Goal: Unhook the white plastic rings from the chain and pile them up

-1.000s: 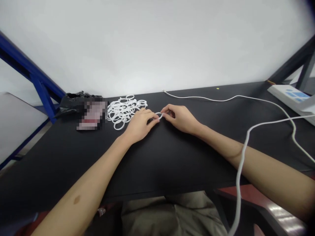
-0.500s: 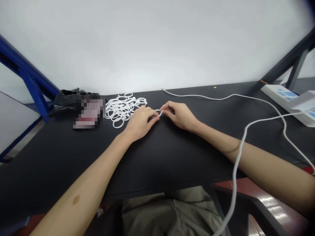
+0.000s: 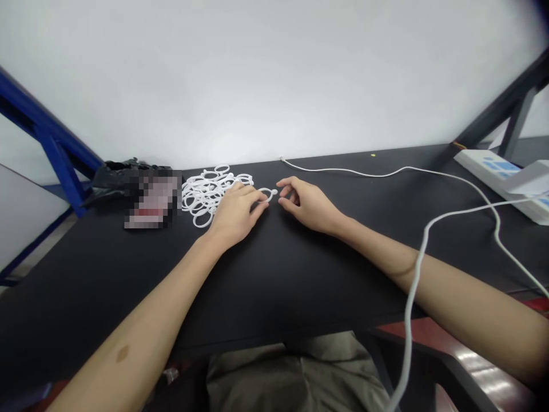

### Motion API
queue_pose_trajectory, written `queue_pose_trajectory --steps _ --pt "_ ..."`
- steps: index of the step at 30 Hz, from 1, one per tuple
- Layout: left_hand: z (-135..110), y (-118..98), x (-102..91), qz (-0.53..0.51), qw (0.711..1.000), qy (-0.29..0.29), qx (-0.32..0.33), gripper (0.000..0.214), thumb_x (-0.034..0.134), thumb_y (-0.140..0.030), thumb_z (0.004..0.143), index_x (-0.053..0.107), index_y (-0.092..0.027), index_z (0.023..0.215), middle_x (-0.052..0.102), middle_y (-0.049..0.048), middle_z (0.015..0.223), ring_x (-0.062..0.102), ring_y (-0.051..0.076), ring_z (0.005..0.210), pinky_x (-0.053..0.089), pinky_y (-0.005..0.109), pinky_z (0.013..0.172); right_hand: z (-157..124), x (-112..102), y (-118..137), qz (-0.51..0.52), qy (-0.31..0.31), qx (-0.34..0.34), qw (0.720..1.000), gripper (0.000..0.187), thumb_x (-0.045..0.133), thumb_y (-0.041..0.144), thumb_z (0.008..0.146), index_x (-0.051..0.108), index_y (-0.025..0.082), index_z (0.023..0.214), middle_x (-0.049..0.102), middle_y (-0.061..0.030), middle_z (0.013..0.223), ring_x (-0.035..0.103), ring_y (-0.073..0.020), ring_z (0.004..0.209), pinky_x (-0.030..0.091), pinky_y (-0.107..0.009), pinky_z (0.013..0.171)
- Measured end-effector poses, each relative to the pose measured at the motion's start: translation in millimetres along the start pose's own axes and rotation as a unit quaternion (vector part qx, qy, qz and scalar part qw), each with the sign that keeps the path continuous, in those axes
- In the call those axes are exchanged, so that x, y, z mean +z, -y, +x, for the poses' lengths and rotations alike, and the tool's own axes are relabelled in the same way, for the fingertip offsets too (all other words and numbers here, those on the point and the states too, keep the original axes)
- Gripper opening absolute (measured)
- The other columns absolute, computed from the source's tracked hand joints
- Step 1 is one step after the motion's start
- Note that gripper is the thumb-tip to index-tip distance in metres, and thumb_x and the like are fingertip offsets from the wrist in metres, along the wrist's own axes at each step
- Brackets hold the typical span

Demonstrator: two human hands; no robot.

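Between thumb and fingers, my left hand (image 3: 239,214) pinches a white plastic ring (image 3: 271,194) with a small round knob on its right side. Part of the ring is hidden behind the fingers. Just to the right, my right hand (image 3: 311,205) has thumb and fingers apart and holds nothing; a small gap parts its fingertips from the knob. Left of and behind my left hand lies a pile of similar white rings (image 3: 203,197), heaped loosely on the black table (image 3: 274,274).
A black plastic bag (image 3: 114,174) and a pixelated flat object (image 3: 154,200) lie left of the pile. A white cable (image 3: 343,170) runs along the back, and another white cord (image 3: 422,252) crosses over my right forearm. A white-and-blue box (image 3: 497,169) sits far right.
My right hand has let go of the ring and its fingers have parted. My left hand has shifted slightly left with the ring, and the knob now shows.
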State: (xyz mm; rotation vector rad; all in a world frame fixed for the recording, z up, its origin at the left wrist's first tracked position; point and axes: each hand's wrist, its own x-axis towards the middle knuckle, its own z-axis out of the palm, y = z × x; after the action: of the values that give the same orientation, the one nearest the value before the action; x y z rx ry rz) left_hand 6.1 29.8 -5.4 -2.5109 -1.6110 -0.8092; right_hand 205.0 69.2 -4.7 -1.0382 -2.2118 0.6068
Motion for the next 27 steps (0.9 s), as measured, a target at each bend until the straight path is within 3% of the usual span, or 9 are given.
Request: queue_pose_trajectory --steps 6,10,14,19,27 --pt "-2.7 20.2 -14.3 0.143 0.978 -0.099 -0.112 0.027 0.045 -0.033 0.095 0.069 -0.022 0.1 0.067 0.0093 0.106 0.051 0.031 0.101 0.042 0.046 0.087 -0.7 0.3 -2.4 -0.011 0.027 -0.003 1.0 0.033 0.059 0.025 0.086 0.056 0.017 0.118 0.065 -0.0055 0.1 0.059 -0.0147 0.076 0.048 -0.03 0.075" --pt "-6.6 29.5 -16.7 0.178 0.968 -0.057 -0.165 0.034 0.045 -0.035 0.093 0.066 -0.019 0.114 0.063 0.0135 0.12 0.051 0.035 0.109 0.042 0.049 0.09 -1.0 -0.9 -3.6 -0.015 0.033 -0.01 0.999 0.032 0.059 0.025 0.086 0.057 0.017 0.117 0.065 -0.0057 0.101 0.059 -0.015 0.078 0.048 -0.031 0.077" --pt "-6.6 29.1 -15.1 0.179 0.968 -0.007 -0.177 0.036 0.042 -0.036 0.093 0.065 -0.016 0.112 0.064 0.0168 0.118 0.052 0.038 0.111 0.042 0.051 0.091 -2.3 -2.4 -2.7 -0.039 0.045 -0.031 0.998 0.03 0.059 0.025 0.087 0.058 0.015 0.115 0.065 -0.0065 0.099 0.059 -0.0169 0.084 0.047 -0.032 0.08" --pt "-4.3 24.5 -13.4 0.181 0.968 0.001 -0.174 0.032 0.043 -0.031 0.092 0.066 -0.015 0.109 0.066 0.0171 0.112 0.054 0.038 0.109 0.041 0.053 0.091 -3.6 -4.8 -1.4 -0.059 0.047 -0.052 0.996 0.028 0.06 0.024 0.088 0.059 0.016 0.114 0.065 -0.0067 0.1 0.058 -0.0186 0.09 0.046 -0.033 0.085" --pt "-4.9 27.0 -14.0 0.17 0.97 -0.009 -0.173 0.031 0.043 -0.027 0.092 0.068 -0.018 0.107 0.067 0.0156 0.107 0.053 0.037 0.106 0.04 0.053 0.089 -2.4 -6.7 -0.3 -0.043 0.065 -0.027 0.997 0.025 0.06 0.026 0.087 0.062 0.017 0.111 0.065 -0.0059 0.099 0.059 -0.0174 0.087 0.048 -0.033 0.083"
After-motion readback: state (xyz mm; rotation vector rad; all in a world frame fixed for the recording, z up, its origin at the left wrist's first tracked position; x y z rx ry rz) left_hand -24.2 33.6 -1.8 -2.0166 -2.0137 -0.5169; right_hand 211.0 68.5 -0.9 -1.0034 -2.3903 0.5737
